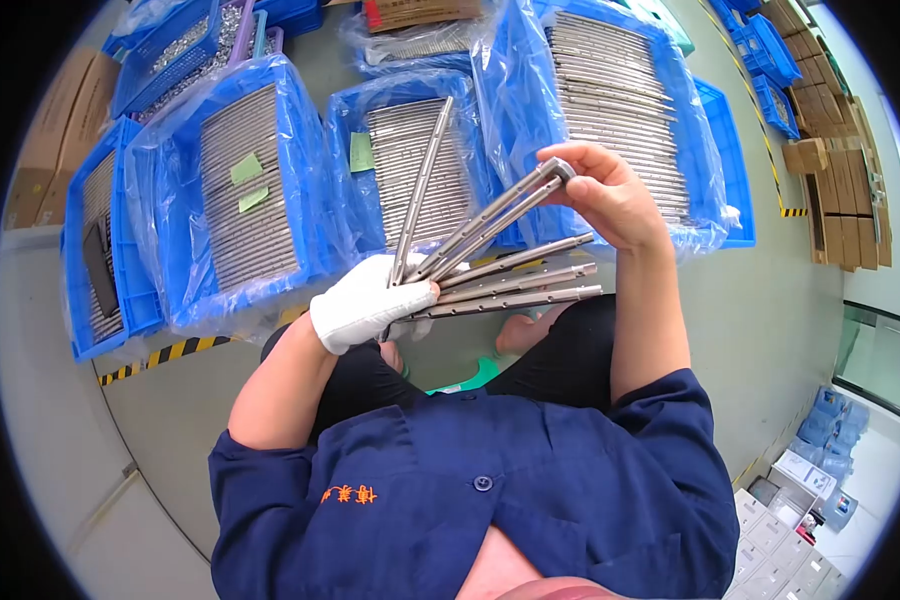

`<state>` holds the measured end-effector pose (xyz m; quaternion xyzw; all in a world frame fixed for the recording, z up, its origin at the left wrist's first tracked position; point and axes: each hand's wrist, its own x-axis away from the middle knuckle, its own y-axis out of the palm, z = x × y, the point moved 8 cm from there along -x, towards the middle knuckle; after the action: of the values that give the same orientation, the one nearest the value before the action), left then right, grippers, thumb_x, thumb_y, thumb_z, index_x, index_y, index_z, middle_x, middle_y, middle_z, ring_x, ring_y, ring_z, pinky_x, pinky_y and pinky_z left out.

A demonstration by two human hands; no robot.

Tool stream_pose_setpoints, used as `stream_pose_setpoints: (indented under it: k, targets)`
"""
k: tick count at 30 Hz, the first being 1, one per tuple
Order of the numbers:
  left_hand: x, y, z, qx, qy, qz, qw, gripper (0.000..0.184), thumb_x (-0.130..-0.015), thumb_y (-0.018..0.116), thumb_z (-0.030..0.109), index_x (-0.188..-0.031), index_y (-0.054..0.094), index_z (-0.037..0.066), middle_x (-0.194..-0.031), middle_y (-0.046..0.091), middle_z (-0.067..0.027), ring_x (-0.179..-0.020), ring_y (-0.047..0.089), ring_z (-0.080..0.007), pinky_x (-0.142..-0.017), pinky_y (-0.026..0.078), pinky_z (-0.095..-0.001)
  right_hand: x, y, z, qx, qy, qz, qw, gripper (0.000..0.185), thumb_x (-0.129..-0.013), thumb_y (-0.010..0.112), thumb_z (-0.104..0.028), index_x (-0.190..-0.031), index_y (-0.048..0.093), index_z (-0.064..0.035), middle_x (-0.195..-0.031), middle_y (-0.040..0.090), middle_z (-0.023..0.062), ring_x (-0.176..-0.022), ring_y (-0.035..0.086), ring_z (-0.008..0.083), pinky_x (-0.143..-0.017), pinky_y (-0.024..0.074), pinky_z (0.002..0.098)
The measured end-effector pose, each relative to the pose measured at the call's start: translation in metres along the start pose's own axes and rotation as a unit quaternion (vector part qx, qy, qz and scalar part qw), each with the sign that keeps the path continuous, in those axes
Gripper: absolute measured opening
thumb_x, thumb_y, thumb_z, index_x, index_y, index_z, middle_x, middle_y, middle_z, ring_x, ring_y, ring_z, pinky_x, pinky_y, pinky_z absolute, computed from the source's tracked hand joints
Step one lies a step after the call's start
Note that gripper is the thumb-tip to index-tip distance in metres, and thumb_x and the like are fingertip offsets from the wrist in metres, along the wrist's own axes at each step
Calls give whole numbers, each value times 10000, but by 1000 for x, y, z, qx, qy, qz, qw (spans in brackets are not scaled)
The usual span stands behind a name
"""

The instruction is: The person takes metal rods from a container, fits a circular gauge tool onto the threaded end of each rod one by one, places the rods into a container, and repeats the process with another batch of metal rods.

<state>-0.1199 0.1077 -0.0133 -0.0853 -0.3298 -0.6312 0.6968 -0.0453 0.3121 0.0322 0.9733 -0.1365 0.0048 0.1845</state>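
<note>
My left hand [360, 305], in a white glove, is wrapped round a fanned-out bunch of several metal rods [515, 298] with small holes along them. One rod [425, 180] points up and away from the others. My bare right hand [610, 195] pinches the far ends of two rods [490, 218] that lie close together, at a dark end piece [562, 170]. The gloved palm hides the near ends of the bunch. Just beyond my hands, a blue plastic-lined crate [342, 105] holds many similar rods in rows, with a green paper slip [361, 152] at its side.
More lined blue crates of rods stand to the left [160, 230] and right [515, 90]. Baskets of small metal parts [185, 45] sit at the far left. Cardboard boxes [845, 190] are stacked at right. Black-and-yellow tape [185, 348] marks the floor, and a green stool edge [470, 380] shows beneath me.
</note>
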Motion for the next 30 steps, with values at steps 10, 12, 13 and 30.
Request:
stream_pose_setpoints:
  k: [10,12,13,30]
  targets:
    - [-1,-2,-11,-52,3,-9,999,376,-828,593,386,-1013,603,59,-602,557,-22,-482,470,-66,-416,358,-213,7,1,-3,81,35,-4,996,322,-742,693,-10,-1045,585,12,-961,640,81,-876,618,144,-803,501,279]
    - [-1,-1,-9,-53,5,-6,999,353,-827,593,389,-952,600,59,-602,557,-22,-483,479,-70,-406,370,-214,6,6,6,76,49,-4,996,316,-742,683,7,-1042,586,10,-961,639,76,-870,618,143,-803,502,277]
    - [-1,1,-7,-53,1,-4,999,344,-827,592,388,-929,595,59,-603,556,-22,-482,481,-72,-401,375,-214,6,8,9,74,57,-4,996,313,-742,678,15,-1041,586,9,-960,639,74,-867,618,142,-803,502,276]
    - [-10,6,-16,-120,23,-42,992,369,-829,583,397,-1011,583,76,-622,555,-14,-500,472,-72,-423,402,-234,14,2,-15,119,7,-2,993,369,-714,703,6,-1065,586,7,-974,633,112,-905,617,177,-819,497,298]
